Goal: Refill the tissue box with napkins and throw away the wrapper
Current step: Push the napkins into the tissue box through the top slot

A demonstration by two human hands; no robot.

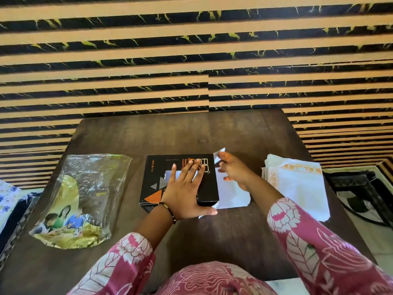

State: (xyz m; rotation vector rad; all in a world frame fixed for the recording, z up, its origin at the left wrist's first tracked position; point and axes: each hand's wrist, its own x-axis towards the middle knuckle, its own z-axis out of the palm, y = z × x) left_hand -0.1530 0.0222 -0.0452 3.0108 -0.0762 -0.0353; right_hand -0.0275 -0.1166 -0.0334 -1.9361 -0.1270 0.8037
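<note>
- Plastic film, crinkled and glossy, makes up the wrapper [79, 201] lying at nine o'clock on the bench [212, 241], well apart from the box. Judge it nearly weightless, slippery and springy; it should crush into a ball, so take it by bunching the middle rather than pinching one slick edge.
- At the centre sits the tissue box [179, 180], black card with orange print. It looks light and thin-walled, likely to skid or dent under force. Your left hand [186, 192] lies flat on its lid, fingers spread wide and gripping nothing, simply pressing the box down. Spread your weight broadly so the lid does not cave.
- Just at three o'clock of the box, white napkins [232, 193] poke out of its right end. They are soft, floppy and easily torn or creased. Your right hand [234, 170] is at that end with a narrow grip; it seems to pinch a paper flap or napkin corner, though blur keeps you from being sure which. Push the napkins in with flat fingers along the fold, not from a corner.
- Farther toward three o'clock lies the spare napkin stack [297, 186], white with an orange border, loose and fanned. Lift it from underneath as a bundle, since single sheets would slide off.
</note>
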